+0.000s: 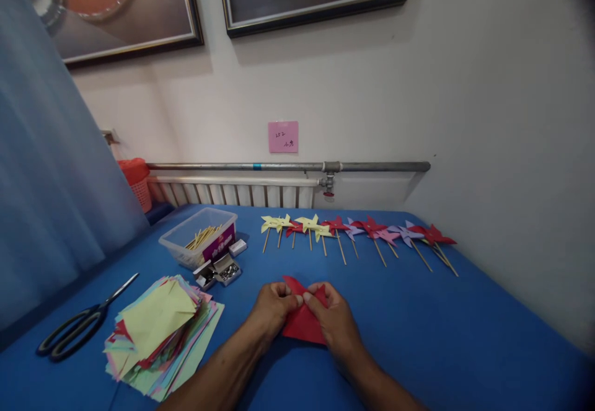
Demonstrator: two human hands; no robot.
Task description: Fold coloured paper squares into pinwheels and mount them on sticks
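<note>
A red paper square (302, 324) lies on the blue table (441, 330), partly folded. My left hand (272, 307) and my right hand (335, 321) both pinch its upper part, fingertips meeting near the top corner. Both hands are closed on the paper. To the left lies a stack of coloured paper sheets (160, 330).
A row of several finished paper pinwheels (357, 231) on sticks lies along the far edge. A clear plastic box of wooden sticks (199, 235) and small open boxes of pins (223, 269) sit left of centre. Black scissors (79, 324) lie at far left. A radiator (232, 193) and pipe line the wall.
</note>
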